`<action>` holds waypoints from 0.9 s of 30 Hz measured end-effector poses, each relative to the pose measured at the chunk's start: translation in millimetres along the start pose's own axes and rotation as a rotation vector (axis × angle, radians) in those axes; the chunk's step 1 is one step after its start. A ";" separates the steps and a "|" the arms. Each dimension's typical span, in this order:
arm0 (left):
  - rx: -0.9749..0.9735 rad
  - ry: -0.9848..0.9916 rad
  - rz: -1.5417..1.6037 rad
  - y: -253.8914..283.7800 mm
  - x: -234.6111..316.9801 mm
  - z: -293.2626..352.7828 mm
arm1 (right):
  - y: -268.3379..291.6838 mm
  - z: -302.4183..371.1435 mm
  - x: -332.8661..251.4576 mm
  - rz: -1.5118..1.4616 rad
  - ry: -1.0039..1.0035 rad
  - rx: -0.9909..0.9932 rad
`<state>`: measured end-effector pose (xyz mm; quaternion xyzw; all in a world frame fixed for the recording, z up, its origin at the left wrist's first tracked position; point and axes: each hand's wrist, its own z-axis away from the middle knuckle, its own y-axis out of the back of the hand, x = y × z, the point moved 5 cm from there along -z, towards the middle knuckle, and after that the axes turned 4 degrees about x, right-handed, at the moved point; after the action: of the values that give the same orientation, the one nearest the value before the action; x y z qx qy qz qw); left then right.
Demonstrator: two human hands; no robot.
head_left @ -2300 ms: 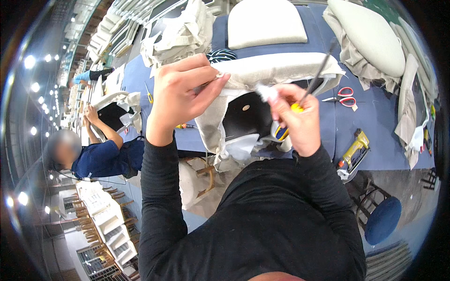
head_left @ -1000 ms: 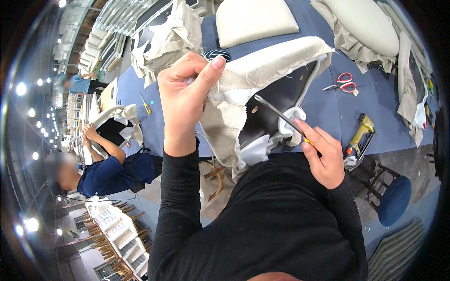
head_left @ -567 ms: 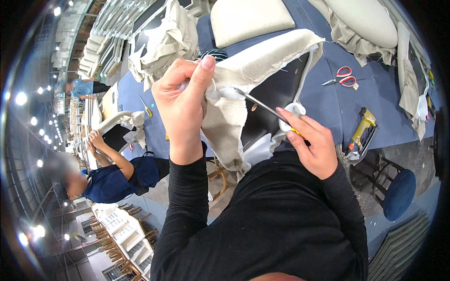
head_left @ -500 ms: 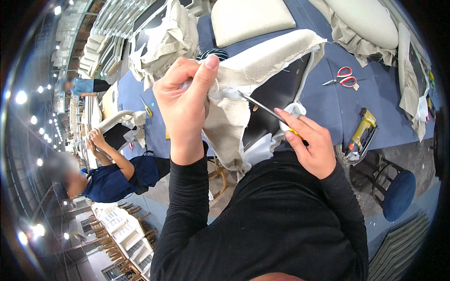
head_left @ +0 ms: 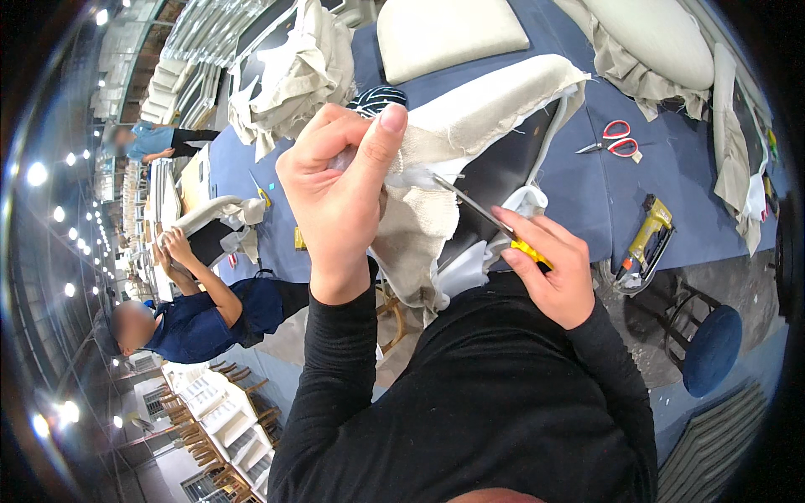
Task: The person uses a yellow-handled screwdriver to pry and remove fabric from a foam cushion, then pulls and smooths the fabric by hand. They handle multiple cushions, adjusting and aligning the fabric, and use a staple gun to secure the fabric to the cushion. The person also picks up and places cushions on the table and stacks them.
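My left hand (head_left: pixel 344 184) is raised and pinches a fold of beige fabric (head_left: pixel 419 226) that covers an upholstered seat piece (head_left: pixel 495 101) with a black underside. My right hand (head_left: pixel 549 268) grips a yellow-handled tool (head_left: pixel 530 250) whose thin metal blade (head_left: pixel 465 201) points up-left at the pinched fabric near my left fingers. White lining hangs below the fabric by my chest.
On the blue table (head_left: pixel 688 193) lie red-handled scissors (head_left: pixel 616 142) and a yellow staple gun (head_left: pixel 646 239). Beige cushions (head_left: pixel 444 29) and cloth piles sit at the back. A blue stool (head_left: pixel 711 348) stands at right. Another person (head_left: pixel 201 302) works at a bench on the left.
My right hand had been up beside the left, dropped away with the tool, and has brought the blade back up to the pinched fabric. My left hand has kept its hold throughout.
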<state>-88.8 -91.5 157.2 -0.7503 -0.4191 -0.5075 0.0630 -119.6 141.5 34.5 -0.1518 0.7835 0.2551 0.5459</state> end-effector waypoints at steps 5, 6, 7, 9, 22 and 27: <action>-0.007 -0.027 -0.007 -0.3 0.4 0.6 | 11.6 18.2 12.9 0.053 0.033 0.092; -0.007 -0.029 -0.001 -0.1 0.5 1.2 | 11.8 20.0 12.3 0.061 0.034 0.089; -0.007 -0.030 0.003 0.3 0.5 1.8 | 11.9 21.7 11.6 0.069 0.034 0.086; -0.010 -0.033 0.011 0.5 0.7 2.7 | 10.8 22.9 10.8 0.073 0.034 0.081; -0.030 -0.085 -0.003 -2.4 7.1 7.1 | -0.7 11.8 -12.2 0.010 -0.036 0.063; -0.031 -0.216 0.013 -2.0 4.7 8.6 | -0.9 11.5 -23.0 0.045 -0.083 0.035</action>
<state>-83.4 -83.1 156.3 -0.8041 -0.4105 -0.4299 0.0091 -102.0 146.4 52.6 -0.1143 0.7678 0.2596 0.5745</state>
